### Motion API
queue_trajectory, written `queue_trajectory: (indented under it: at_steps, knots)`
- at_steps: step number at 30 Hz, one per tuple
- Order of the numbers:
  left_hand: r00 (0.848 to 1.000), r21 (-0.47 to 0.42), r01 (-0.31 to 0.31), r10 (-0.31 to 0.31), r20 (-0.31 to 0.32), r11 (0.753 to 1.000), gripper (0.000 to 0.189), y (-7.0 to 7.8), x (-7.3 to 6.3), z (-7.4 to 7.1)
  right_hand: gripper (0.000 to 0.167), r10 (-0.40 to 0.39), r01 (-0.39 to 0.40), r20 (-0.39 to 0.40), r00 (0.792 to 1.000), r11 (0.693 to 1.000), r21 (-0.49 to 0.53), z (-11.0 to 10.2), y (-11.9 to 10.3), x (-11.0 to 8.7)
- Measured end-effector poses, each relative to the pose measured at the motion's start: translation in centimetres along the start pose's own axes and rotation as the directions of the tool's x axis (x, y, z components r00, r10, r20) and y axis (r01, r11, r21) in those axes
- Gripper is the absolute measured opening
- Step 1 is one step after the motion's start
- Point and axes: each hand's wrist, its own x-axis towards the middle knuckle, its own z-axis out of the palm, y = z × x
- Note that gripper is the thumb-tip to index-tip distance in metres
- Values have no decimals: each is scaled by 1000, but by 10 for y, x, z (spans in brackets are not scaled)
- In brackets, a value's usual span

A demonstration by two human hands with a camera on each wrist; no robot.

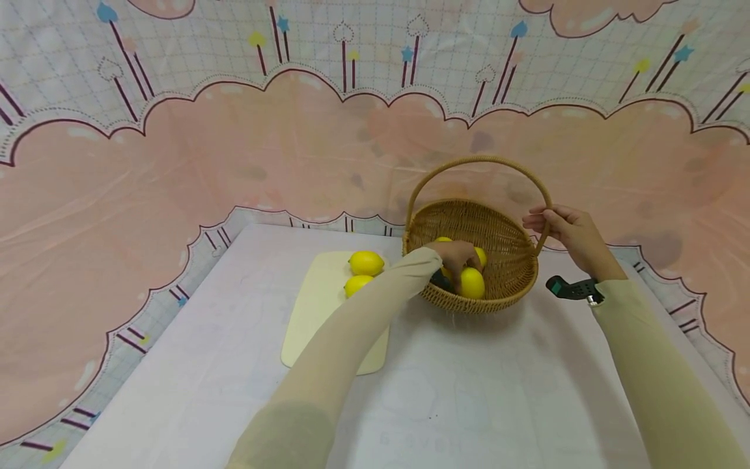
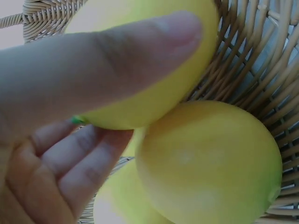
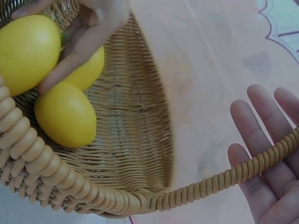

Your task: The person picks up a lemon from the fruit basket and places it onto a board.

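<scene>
In the head view, my left hand (image 1: 459,253) reaches down into a wicker basket (image 1: 506,286). Its thumb and fingers grip a yellow lemon (image 1: 472,284) near the front rim; in the left wrist view the thumb lies across this lemon (image 2: 154,100), with fingers beneath. Another lemon (image 3: 65,115) lies beside it in the basket, and a further lemon (image 3: 91,70) is partly hidden behind my left hand. At the basket's right side, my right hand (image 1: 565,228) touches the arched handle (image 3: 205,187). Its fingers are extended behind the handle in the right wrist view.
Left of the basket, a cream cutting board (image 1: 316,306) lies on the white-covered table (image 1: 469,391). Two lemons, one of them a whole lemon (image 1: 366,263), are on it, and my left sleeve covers part of the board. A patterned cloth (image 1: 328,156) hangs behind.
</scene>
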Motion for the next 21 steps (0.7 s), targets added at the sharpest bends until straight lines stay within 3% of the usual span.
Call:
queue_trajectory:
  at_steps: [4,10,14,18,21]
  knots:
    - [997,-14,-31,30,-65,999,56,-4,5,0,46,5,-5,-5,1000,1000,-18,0,1,0]
    - [983,-104,-64,45,-175,993,57,-7,6,-5,45,0,0,2,1000,1000,1,0,1,0]
    - [962,-145,-92,50,-267,985,56,-4,-1,-11,38,-4,4,3,1000,1000,-4,-1,2,0]
    - [931,-157,-98,35,-362,983,58,-1,-8,-16,29,-6,6,4,1000,1000,4,-1,2,0]
    - [912,-190,-106,20,-411,976,60,-1,-12,-20,34,-8,8,1,1000,1000,-3,-1,2,0]
